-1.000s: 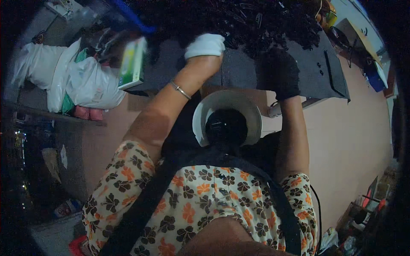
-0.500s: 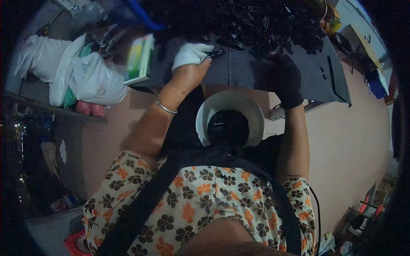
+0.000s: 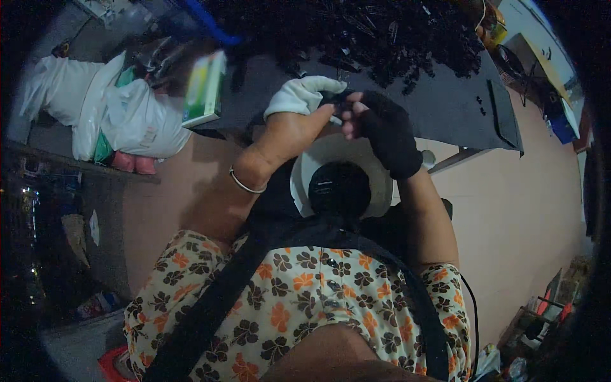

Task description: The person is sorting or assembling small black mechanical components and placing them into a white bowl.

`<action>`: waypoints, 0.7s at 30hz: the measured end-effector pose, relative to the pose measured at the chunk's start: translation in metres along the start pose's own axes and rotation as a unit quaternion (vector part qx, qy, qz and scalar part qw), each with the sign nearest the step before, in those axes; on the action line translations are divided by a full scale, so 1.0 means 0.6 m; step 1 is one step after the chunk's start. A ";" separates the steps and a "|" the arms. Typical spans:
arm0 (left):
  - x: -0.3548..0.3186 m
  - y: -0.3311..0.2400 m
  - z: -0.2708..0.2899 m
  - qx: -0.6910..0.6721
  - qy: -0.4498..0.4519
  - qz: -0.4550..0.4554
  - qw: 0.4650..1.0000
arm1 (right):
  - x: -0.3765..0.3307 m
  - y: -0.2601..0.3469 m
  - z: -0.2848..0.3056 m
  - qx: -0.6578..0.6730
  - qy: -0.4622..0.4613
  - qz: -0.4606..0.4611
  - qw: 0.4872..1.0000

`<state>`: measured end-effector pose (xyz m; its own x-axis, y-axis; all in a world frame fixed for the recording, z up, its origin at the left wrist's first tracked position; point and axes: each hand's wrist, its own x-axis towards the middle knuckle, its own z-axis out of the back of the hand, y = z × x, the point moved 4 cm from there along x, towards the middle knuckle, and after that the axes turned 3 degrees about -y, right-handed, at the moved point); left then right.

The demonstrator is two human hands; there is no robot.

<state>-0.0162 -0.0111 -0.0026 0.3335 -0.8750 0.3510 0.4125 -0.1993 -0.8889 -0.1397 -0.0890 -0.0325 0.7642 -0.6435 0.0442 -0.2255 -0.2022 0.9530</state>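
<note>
Over the near edge of the dark table, my left hand, its fingers covered by a white glove and its thumb bare, grips a small black part. My right hand wears a black fingerless glove. Its bare fingertips are pinched together right at that part; what lies between them is too small and dark to make out. Beyond both hands spreads a heap of small black pieces. Below the hands stands a white bucket with a round black thing inside.
A green and white box stands at the table's left edge. Filled white plastic bags lie further left. A flat dark bar rests on the table's right end. Assorted items sit at lower right.
My right hand has come from the edge of the heap, leftward and nearer, to meet my left hand. The left has shifted slightly right and nearer, still holding the small black part.
</note>
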 end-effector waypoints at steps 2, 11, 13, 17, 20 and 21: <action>-0.003 -0.006 0.000 -0.029 -0.004 0.017 0.999 | 0.000 0.000 0.002 -0.002 -0.032 -0.029 0.999; -0.003 -0.012 -0.001 0.034 -0.002 0.014 0.999 | 0.009 -0.005 0.016 -0.145 -0.044 0.006 0.988; -0.003 -0.008 -0.005 0.003 -0.004 0.020 1.000 | 0.007 -0.004 0.016 -0.170 -0.069 0.059 0.981; -0.006 -0.006 -0.006 0.026 -0.027 0.014 0.999 | 0.008 0.002 0.041 -0.297 -0.134 0.282 0.903; -0.014 0.013 -0.007 -0.090 -0.022 0.077 0.993 | -0.014 0.044 0.005 -0.580 -0.078 0.427 0.690; -0.012 0.011 -0.007 -0.027 -0.024 0.033 0.999 | -0.018 0.042 0.003 -0.581 -0.079 0.426 0.689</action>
<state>-0.0194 -0.0079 -0.0123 0.3991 -0.8651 0.3039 0.3421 -0.1671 -0.9247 -0.1547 -0.0881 -0.0098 0.5580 -0.2536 0.7901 0.1541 0.9673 0.2016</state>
